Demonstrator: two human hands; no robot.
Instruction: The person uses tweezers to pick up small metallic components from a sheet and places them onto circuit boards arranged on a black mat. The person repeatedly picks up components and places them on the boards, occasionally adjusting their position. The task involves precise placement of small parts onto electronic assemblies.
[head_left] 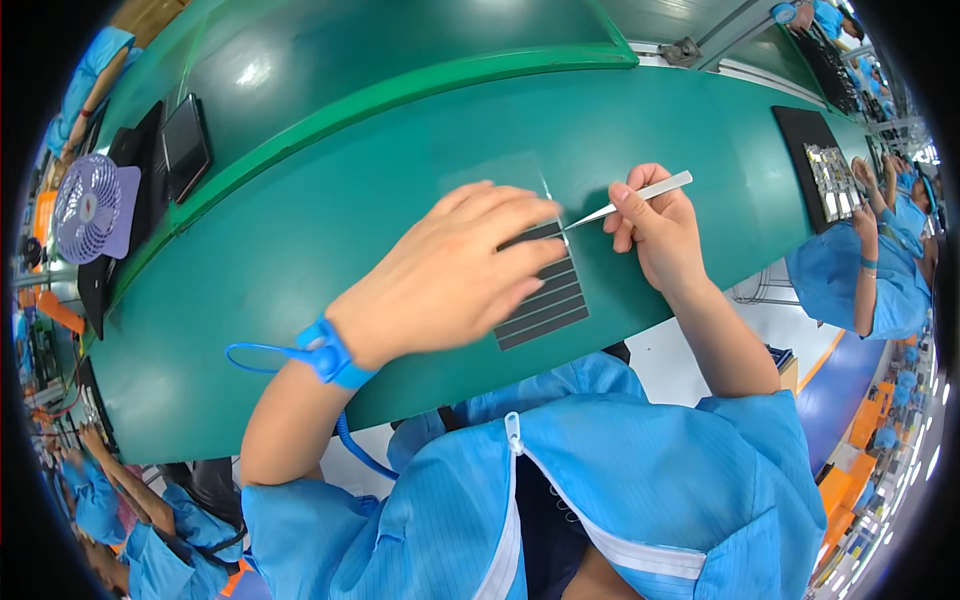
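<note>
On the green table [380, 180], in front of me, lies a sheet of dark grey strips [550, 308] set side by side, with a clear film edge beyond it. My left hand [450, 270] is over the left and far parts of this sheet, fingers spread and slightly blurred; whether the fingertips touch it I cannot tell. A blue wrist strap [335, 352] with a coiled cord circles that wrist. Pinched in my right hand [660, 230] are silver tweezers [664, 188], pointing left. Their tips are at the sheet's far right corner, close to my left fingers.
A green raised ledge [420, 95] runs along the table's far side. At the left stand a purple fan [92, 208] and a black tablet-like device [186, 148]. To the right, a black mat [800, 150] bears a tray of small parts [835, 182], beside a co-worker's hands.
</note>
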